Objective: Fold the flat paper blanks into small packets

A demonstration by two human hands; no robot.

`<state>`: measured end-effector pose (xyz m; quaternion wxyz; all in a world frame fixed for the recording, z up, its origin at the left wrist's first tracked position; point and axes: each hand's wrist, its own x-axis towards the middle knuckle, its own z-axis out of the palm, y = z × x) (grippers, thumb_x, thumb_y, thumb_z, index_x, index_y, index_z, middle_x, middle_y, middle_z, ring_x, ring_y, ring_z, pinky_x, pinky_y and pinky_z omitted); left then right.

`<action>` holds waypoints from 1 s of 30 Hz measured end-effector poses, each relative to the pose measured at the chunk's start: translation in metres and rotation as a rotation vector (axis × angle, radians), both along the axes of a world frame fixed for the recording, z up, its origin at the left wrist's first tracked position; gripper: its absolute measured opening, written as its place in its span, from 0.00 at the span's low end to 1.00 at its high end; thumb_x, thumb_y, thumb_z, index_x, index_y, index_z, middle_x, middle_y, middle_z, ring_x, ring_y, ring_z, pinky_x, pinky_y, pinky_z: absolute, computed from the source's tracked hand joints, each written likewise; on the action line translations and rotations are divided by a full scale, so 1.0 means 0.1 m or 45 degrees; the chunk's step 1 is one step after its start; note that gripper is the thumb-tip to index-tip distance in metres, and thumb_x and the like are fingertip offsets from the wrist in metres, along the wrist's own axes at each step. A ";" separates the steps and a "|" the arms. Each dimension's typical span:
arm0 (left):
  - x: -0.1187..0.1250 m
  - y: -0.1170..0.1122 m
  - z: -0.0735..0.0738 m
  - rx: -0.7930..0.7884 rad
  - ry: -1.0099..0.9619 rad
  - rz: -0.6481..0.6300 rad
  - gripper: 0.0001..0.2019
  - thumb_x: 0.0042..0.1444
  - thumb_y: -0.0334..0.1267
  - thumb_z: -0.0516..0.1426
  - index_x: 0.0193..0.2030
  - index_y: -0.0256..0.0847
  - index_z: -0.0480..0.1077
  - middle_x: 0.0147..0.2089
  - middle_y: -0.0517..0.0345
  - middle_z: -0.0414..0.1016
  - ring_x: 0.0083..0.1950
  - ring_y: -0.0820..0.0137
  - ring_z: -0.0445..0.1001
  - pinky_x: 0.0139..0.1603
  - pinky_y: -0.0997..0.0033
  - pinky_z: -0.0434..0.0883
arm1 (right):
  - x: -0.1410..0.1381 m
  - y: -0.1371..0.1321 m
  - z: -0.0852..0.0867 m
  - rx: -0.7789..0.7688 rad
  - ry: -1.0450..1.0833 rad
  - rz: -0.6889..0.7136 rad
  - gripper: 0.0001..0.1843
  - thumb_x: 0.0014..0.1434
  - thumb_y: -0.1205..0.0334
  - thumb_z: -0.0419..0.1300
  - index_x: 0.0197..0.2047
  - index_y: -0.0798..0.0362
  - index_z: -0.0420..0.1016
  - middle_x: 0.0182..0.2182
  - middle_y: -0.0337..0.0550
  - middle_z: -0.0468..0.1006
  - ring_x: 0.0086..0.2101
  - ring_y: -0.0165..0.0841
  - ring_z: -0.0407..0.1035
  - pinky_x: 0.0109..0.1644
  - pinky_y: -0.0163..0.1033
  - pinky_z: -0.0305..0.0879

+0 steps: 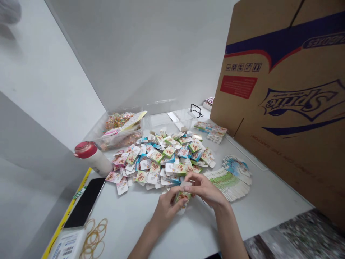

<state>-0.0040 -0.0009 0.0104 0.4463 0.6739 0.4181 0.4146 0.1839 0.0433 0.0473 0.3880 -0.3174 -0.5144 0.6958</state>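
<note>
A small green-and-white printed carton (pixel 183 197) is between my two hands, over the front of the table. My left hand (pixel 170 203) is closed around its lower part, with thumb and fingers on its sides. Thumb and fingertips of my right hand (pixel 202 187) pinch the white flap at its upper end. Just beyond my hands lies a big heap of similar small cartons (pixel 161 158) in green, blue and pink, many with end flaps sticking out. To the right, flat cartons (pixel 229 180) are fanned out in a curved row.
Clear plastic trays (pixel 122 136) with colourful packets stand at the back. On the left are a red-lidded bottle (pixel 93 158), a black phone (pixel 85 203), rubber bands (pixel 94 237) and a white box (pixel 68 244). A large cardboard box (pixel 283 93) borders the right; stacked cartons (pixel 217 133) lie beside it.
</note>
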 end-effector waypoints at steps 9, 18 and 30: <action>0.05 0.00 0.07 -0.207 -0.356 0.012 0.19 0.59 0.43 0.59 0.50 0.39 0.57 0.37 0.53 0.77 0.34 0.70 0.75 0.35 0.73 0.69 | -0.07 -0.04 0.11 0.055 -0.143 -0.089 0.16 0.49 0.54 0.69 0.33 0.58 0.74 0.26 0.40 0.69 0.26 0.25 0.61 0.29 0.32 0.56; 0.06 -0.03 0.11 -0.275 -0.419 0.041 0.25 0.59 0.43 0.59 0.56 0.41 0.50 0.37 0.52 0.78 0.34 0.68 0.77 0.35 0.70 0.71 | -0.16 -0.12 0.23 0.009 -0.058 -0.113 0.15 0.48 0.58 0.70 0.28 0.57 0.68 0.29 0.40 0.69 0.28 0.26 0.63 0.30 0.31 0.58; 0.03 0.03 0.13 -0.202 -0.417 0.324 0.21 0.61 0.50 0.55 0.53 0.41 0.54 0.32 0.59 0.73 0.30 0.72 0.74 0.30 0.76 0.69 | -0.16 -0.12 0.25 0.154 -0.203 -0.127 0.18 0.56 0.53 0.64 0.49 0.50 0.79 0.36 0.43 0.71 0.29 0.27 0.67 0.34 0.34 0.66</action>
